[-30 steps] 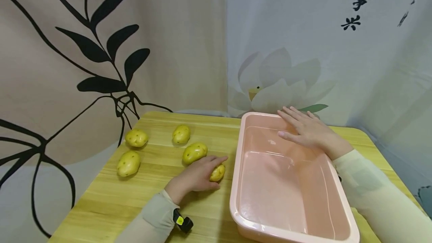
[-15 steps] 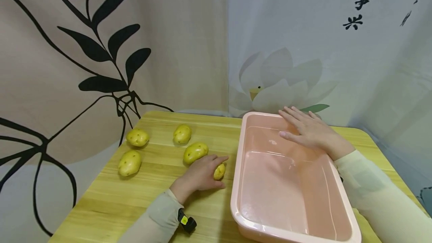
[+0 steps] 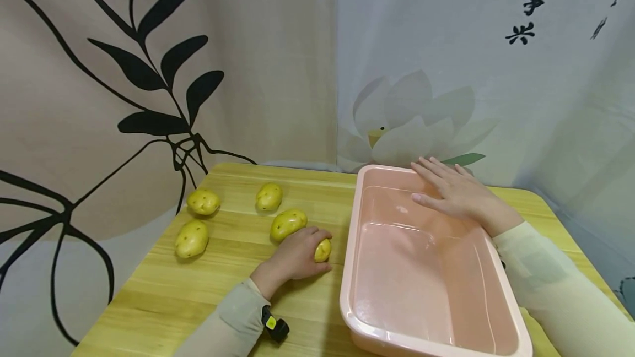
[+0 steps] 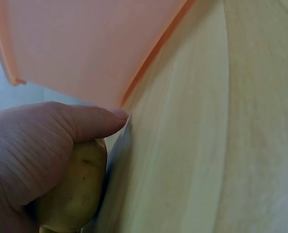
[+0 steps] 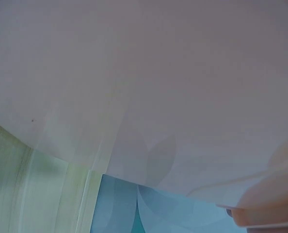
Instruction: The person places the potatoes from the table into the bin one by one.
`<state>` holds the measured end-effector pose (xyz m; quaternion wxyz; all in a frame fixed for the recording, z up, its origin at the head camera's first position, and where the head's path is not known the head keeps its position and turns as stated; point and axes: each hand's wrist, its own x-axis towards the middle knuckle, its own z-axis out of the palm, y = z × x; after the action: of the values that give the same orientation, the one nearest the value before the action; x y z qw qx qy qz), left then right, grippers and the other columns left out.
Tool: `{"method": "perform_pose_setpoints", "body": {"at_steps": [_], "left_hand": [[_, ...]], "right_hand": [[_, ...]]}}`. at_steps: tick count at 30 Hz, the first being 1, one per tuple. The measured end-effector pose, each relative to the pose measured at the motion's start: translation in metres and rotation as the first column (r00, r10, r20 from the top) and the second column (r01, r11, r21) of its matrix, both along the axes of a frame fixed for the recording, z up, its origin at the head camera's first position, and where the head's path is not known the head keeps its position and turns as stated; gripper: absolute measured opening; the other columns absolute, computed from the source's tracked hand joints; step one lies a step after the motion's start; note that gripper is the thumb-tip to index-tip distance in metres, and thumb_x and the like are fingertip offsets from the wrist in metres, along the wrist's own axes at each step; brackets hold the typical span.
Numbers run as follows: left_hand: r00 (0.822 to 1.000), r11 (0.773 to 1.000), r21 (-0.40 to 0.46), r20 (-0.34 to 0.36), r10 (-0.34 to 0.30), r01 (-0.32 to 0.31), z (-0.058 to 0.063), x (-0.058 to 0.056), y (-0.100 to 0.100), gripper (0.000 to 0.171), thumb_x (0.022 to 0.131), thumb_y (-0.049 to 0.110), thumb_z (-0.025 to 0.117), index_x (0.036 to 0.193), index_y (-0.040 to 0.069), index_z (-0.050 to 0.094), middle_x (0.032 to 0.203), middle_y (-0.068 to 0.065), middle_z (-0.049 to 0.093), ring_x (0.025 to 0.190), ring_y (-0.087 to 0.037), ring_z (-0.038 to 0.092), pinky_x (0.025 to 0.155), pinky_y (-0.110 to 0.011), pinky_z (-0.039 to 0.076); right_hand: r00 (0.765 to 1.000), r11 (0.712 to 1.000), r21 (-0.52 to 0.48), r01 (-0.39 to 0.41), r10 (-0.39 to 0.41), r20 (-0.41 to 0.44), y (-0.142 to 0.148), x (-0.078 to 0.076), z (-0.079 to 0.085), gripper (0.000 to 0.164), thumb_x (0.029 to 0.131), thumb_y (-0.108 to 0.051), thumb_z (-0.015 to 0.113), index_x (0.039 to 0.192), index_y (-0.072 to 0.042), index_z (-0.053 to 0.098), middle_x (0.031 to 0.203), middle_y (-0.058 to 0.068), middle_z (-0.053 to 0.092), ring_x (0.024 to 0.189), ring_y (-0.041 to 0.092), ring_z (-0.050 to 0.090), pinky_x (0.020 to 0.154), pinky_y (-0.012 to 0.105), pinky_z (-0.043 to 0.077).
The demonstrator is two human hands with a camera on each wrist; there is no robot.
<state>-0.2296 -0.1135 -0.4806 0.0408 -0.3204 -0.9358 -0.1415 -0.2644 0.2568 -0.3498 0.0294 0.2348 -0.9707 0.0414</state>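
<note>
My left hand (image 3: 295, 255) curls over a yellow potato (image 3: 322, 250) on the wooden table, left of a pink plastic basin (image 3: 399, 285). In the left wrist view the thumb lies along the top of this potato (image 4: 78, 189), and the palm covers its near side. A second potato (image 3: 288, 223) lies right beside my left knuckles. With fingers straight, my right hand (image 3: 453, 197) rests across the far right corner of the basin's rim. The basin holds nothing. Its pale wall (image 5: 149, 87) fills most of the right wrist view, with fingers at the lower right.
Three more potatoes lie farther left: one at the back (image 3: 269, 196), another near the table's left edge (image 3: 203, 201) and one in front of that (image 3: 192, 238). A printed curtain (image 3: 278, 70) hangs behind the wooden table (image 3: 198, 302).
The left hand has shifted slightly right, and its fingers have closed in around the potato, with the index finger bending down. The right hand and basin stay put.
</note>
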Motion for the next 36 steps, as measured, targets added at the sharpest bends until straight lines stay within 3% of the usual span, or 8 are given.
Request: {"method": "perform_pose_setpoints", "body": {"at_steps": [10, 17, 23, 29, 36], "left_hand": [[0.998, 0.997, 0.072, -0.058, -0.012, 0.017, -0.005, -0.004, -0.002, 0.050, 0.071, 0.032, 0.077, 0.116, 0.018, 0.061, 0.105, 0.001, 0.062, 0.096, -0.015, 0.059, 0.083, -0.034, 0.050], [0.998, 0.990, 0.139, -0.058, -0.003, 0.012, -0.001, -0.005, -0.001, 0.052, 0.070, 0.031, 0.076, 0.118, 0.018, 0.061, 0.101, 0.002, 0.062, 0.090, -0.014, 0.059, 0.079, -0.032, 0.051], [0.998, 0.981, 0.192, -0.059, -0.019, 0.030, 0.002, -0.004, -0.002, 0.052, 0.072, 0.032, 0.076, 0.120, 0.019, 0.061, 0.110, 0.000, 0.063, 0.097, -0.015, 0.060, 0.083, -0.034, 0.051], [0.998, 0.951, 0.301, -0.034, -0.059, 0.066, 0.003, -0.006, -0.001, 0.048, 0.075, 0.029, 0.078, 0.118, 0.019, 0.061, 0.110, 0.003, 0.063, 0.097, -0.011, 0.060, 0.082, -0.031, 0.051], [0.994, 0.887, 0.456, 0.034, -0.105, 0.078, 0.008, -0.007, 0.001, 0.047, 0.075, 0.023, 0.079, 0.118, 0.016, 0.061, 0.117, 0.004, 0.063, 0.102, -0.010, 0.059, 0.081, -0.029, 0.051]], "right_hand": [[1.000, 1.000, 0.000, 0.000, 0.000, 0.002, 0.000, -0.001, -0.001, 0.079, 0.092, -0.066, 0.041, 0.155, -0.024, 0.018, 0.160, 0.002, 0.013, 0.146, 0.029, 0.012, 0.109, 0.064, 0.011], [1.000, 1.000, -0.002, -0.003, 0.003, -0.003, 0.001, -0.003, -0.001, 0.079, 0.092, -0.066, 0.041, 0.155, -0.023, 0.020, 0.160, 0.002, 0.013, 0.146, 0.029, 0.012, 0.109, 0.064, 0.011], [1.000, 1.000, 0.003, -0.003, 0.003, -0.003, 0.001, -0.003, -0.001, 0.079, 0.092, -0.067, 0.041, 0.155, -0.024, 0.019, 0.160, 0.002, 0.013, 0.146, 0.029, 0.012, 0.109, 0.064, 0.012], [1.000, 1.000, 0.006, -0.001, 0.001, 0.002, 0.001, -0.004, -0.001, 0.079, 0.092, -0.067, 0.040, 0.155, -0.026, 0.017, 0.160, 0.002, 0.013, 0.146, 0.029, 0.012, 0.110, 0.063, 0.011], [1.000, 1.000, 0.013, -0.001, 0.001, -0.004, 0.001, -0.004, -0.001, 0.080, 0.092, -0.068, 0.039, 0.155, -0.025, 0.017, 0.160, 0.002, 0.013, 0.146, 0.029, 0.012, 0.109, 0.063, 0.012]]}}
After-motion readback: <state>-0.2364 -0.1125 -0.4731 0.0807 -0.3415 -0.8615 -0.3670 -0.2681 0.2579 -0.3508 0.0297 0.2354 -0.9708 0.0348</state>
